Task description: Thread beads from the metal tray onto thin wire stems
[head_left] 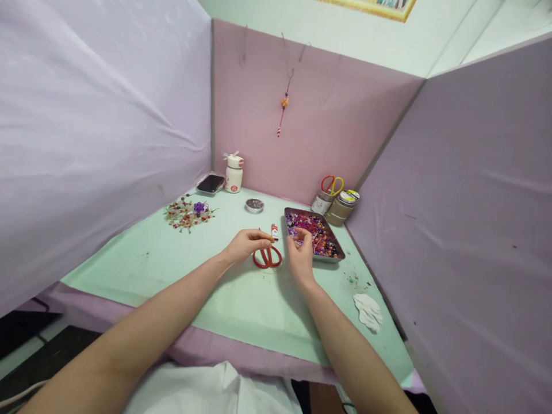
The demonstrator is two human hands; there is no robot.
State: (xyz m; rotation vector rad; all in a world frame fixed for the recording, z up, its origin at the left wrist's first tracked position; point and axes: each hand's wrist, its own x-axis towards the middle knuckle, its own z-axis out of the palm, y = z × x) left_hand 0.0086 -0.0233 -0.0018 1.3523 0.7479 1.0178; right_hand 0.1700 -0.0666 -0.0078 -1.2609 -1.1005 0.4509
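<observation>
My left hand [248, 245] is closed in a pinch above the table. Something tiny and yellowish shows at its fingertips, too small to name. Right beneath those fingers lie red-handled scissors [268, 263], partly hidden by the hand. A small red and white item [275, 232], perhaps a lighter, is just beyond the fingertips. My right hand [301, 256] has its thumb and fingers drawn together at the near left edge of a metal tray [332, 260]. Beads [317, 230] in red, purple, orange and black fill that tray. Whatever the right fingertips hold is too fine to tell.
Beaded sprigs [187, 215] lie at left, near a phone [211, 184] and a white bottle [233, 173]. A round clear case [254, 206] sits mid-back. Two jars [341, 208] stand behind the tray. A crumpled white cloth [368, 313] lies right. A beaded string [284, 103] hangs ahead.
</observation>
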